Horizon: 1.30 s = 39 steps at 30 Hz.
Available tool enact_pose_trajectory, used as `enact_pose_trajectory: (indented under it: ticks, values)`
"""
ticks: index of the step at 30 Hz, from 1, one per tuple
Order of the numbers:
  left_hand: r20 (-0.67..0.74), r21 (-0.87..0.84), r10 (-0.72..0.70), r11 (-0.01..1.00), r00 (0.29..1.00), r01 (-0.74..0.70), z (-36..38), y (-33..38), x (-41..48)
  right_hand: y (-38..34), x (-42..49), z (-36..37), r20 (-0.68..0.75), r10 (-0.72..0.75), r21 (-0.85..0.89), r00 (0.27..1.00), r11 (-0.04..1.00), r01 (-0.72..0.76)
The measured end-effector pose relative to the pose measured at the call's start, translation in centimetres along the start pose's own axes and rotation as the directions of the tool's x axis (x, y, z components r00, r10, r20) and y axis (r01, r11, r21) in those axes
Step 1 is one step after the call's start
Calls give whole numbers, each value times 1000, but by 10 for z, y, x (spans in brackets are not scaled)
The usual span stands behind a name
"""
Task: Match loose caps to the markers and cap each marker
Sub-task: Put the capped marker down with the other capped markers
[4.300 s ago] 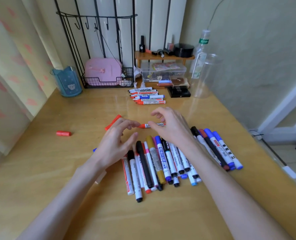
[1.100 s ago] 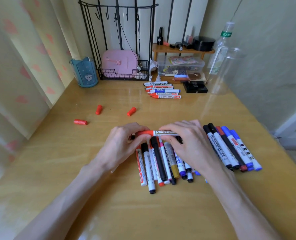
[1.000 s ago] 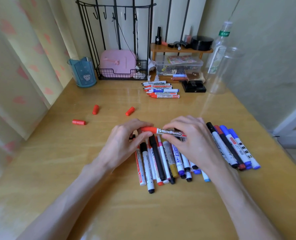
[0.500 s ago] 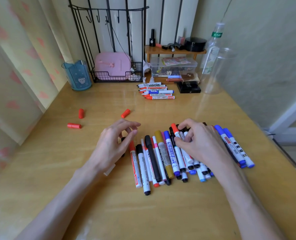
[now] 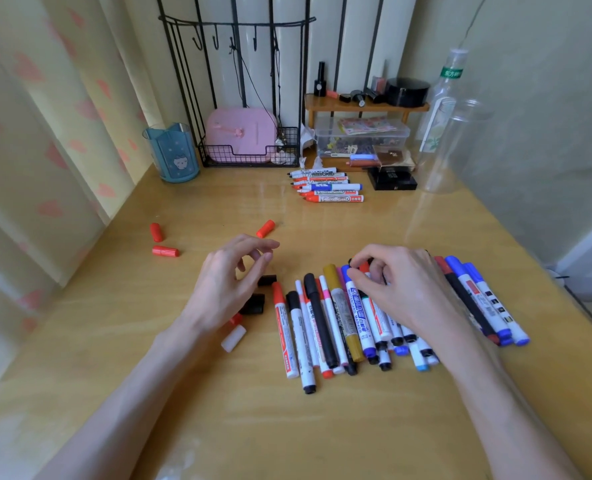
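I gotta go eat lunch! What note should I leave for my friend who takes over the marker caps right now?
Left hand: empty, fingers loose, above the black caps.
Right hand: pinching a red-capped marker in the big pile.
Done: the pile near you looks capped.
Left: the markers at the back look uncapped. Three loose red caps lie on the left of the table; a white cap lies by the left wrist. Match colours and cap them.
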<state>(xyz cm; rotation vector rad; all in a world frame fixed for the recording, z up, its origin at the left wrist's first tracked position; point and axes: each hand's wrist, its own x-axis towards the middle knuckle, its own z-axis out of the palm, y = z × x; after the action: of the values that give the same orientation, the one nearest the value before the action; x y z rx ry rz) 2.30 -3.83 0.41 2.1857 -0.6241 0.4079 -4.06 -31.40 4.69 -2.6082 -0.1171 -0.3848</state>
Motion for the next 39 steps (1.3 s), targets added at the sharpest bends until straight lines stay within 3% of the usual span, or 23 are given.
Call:
enact_pose_trajectory:
  ticks: [6, 9, 13, 17, 31, 39]
  values:
    - [-50, 31, -53, 998, 997, 55, -15, -26, 5, -12, 21, 13, -5, -129, 6, 992, 992, 130]
    - [-174, 134, -118, 981, 978, 142, -35, -53, 8, -20, 37, 18, 21, -160, 7, 987, 987, 160]
    - [-321, 365, -255, 856, 912, 367, -75, -100, -3, -34, 60, 28, 42, -173, 24, 984, 985, 172]
    - [-317, 400, -394, 769, 863, 498, -97, -127, -18, -43, 76, 38, 45, -189, 27, 981, 982, 188]
    - [-461, 375, -312, 780, 831, 501, -95, -127, -13, -35, 100, 60, 173, -120, 32, 978, 993, 116]
    - [-458, 364, -344, 769, 819, 526, -92, -132, -14, -2, 158, 54, 222, 107, -155, 969, 985, -74]
